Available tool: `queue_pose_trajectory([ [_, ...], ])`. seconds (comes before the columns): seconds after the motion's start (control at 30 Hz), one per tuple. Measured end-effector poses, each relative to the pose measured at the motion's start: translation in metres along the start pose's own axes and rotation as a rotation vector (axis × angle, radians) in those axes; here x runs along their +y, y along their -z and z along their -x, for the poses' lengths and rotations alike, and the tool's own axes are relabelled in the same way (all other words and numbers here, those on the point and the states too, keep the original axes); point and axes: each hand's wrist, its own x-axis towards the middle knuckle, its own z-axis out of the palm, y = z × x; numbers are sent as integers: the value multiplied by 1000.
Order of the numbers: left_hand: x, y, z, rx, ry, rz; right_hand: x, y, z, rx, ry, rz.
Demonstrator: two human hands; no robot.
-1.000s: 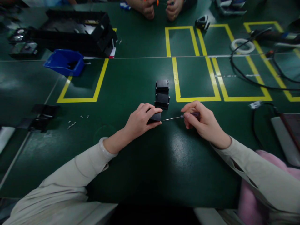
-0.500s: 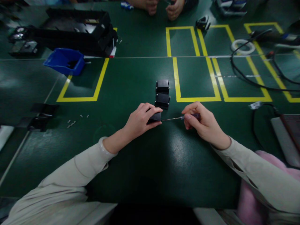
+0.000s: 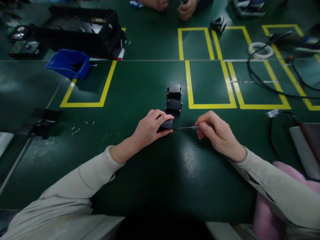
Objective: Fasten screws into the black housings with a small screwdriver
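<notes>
My left hand [image 3: 148, 128] grips a small black box [image 3: 167, 125] on the green table [image 3: 150, 173], fingers wrapped over its top. My right hand [image 3: 217, 133] is closed on a thin screwdriver [image 3: 186, 127] whose metal shaft lies level and points left, its tip at the box's right side. Two more small black boxes [image 3: 173, 107] [image 3: 174, 91] stand in a row just beyond the held one, near a yellow tape rectangle [image 3: 190, 96].
A blue bin [image 3: 68, 63] and a large black tray [image 3: 82, 31] sit at the far left. Several tiny screws [image 3: 76, 131] lie left of my hands. Black cables [image 3: 262, 83] and a white tape roll [image 3: 260, 50] lie at the right. Another person's hands [image 3: 186, 9] work across the table.
My right hand has closed further over the screwdriver handle, hiding more of it. The left hand and the box stay put. The view has shifted slightly.
</notes>
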Motion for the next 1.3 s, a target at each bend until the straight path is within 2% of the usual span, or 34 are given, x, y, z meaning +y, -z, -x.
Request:
queue_pose_trajectory([
  [0.4, 1, 0, 0, 1, -3, -6, 3, 1, -4, 15, -92, -91],
  [0.67, 0, 0, 0, 2, -4, -2, 4, 0, -3, -5, -70, -127],
  [0.87, -1, 0, 0, 0, -4, -5, 1, 1, -5, -2, -90, -45],
  [1.3, 0, 0, 0, -5, -5, -2, 0, 1, -5, 2, -105, -27],
])
